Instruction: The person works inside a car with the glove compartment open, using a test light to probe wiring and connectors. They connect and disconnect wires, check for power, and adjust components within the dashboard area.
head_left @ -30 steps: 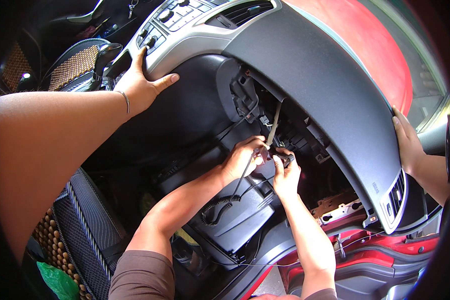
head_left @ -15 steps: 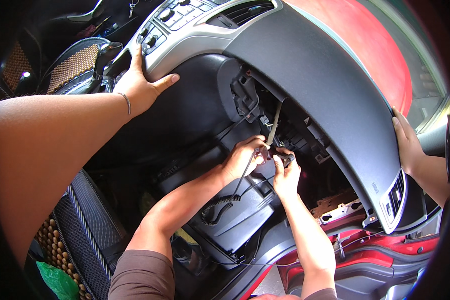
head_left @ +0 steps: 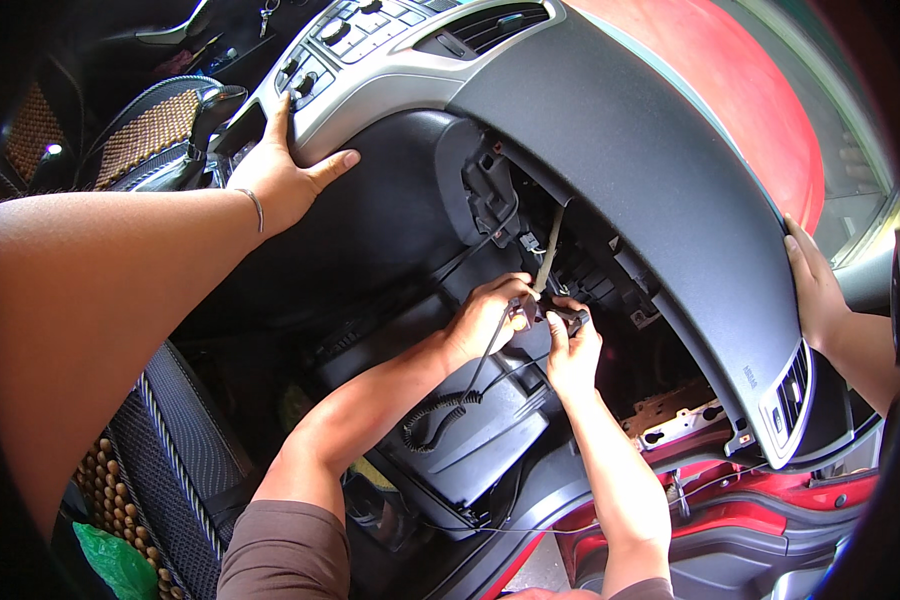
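My left hand (head_left: 277, 181), a bracelet at its wrist, rests against the silver centre console trim (head_left: 342, 112), thumb spread and fingers stretched. At the right, my right hand (head_left: 815, 285) lies along the far edge of the dark dashboard (head_left: 630, 150), its visible fingers extended. Between my arms, another person's two hands (head_left: 490, 318) work beneath the dashboard. They hold small dark parts by the lower end of a pale rod (head_left: 549, 250); what exactly the fingers grip is partly hidden. A coiled black cable (head_left: 438, 420) hangs below them.
An opening with exposed brackets and wiring (head_left: 610, 275) lies under the dashboard. A black compartment box (head_left: 480, 440) sits below. Beaded seat covers (head_left: 150, 135) and a green plastic bag (head_left: 117, 560) are at the left. A red door sill (head_left: 715, 510) runs along the lower right.
The other person's hands shift very slightly around the dark parts. My own hands stay in place.
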### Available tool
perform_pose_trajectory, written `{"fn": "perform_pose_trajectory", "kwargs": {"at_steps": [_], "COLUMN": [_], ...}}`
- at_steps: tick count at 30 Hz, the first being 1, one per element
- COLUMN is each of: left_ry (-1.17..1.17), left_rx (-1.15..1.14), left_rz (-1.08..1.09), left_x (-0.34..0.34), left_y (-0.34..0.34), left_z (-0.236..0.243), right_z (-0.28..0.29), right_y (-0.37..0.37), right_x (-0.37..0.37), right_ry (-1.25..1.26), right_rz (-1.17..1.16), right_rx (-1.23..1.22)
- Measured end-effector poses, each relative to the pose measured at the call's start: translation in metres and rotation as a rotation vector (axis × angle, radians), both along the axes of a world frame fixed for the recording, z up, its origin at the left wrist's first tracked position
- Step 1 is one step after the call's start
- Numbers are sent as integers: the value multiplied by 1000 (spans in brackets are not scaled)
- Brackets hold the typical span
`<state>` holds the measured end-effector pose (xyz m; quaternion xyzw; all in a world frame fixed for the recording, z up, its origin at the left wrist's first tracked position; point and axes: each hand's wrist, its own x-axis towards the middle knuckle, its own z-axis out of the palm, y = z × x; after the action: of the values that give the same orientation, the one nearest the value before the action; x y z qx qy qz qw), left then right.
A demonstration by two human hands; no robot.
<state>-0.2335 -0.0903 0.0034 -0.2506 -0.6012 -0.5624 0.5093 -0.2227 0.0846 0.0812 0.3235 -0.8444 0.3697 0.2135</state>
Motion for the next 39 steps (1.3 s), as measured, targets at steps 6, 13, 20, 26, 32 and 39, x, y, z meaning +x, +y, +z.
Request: {"fn": "perform_pose_trajectory", "kwargs": {"at_steps": [6, 13, 20, 26, 32, 39], "left_ry": [-30, -47, -12, -44, 0, -15], "left_rx": [12, 20, 11, 18, -2, -28], "left_rz": [1, -18, -6, -10, 11, 30], "left_x": [-1, -2, -1, 1, -2, -10], "left_y": [1, 2, 1, 1, 1, 2], "left_z": [-2, -3, -2, 0, -2, -9], "right_z": [0, 0, -4, -6, -7, -1], "right_y": [0, 1, 1, 0, 3, 3], "right_x": [0, 0, -5, -7, -8, -1], "right_ry": [-5, -3, 112, 127, 117, -4], "right_rz": [-10, -23, 23, 37, 19, -34], "right_rx": [8, 21, -6, -21, -2, 33]}}
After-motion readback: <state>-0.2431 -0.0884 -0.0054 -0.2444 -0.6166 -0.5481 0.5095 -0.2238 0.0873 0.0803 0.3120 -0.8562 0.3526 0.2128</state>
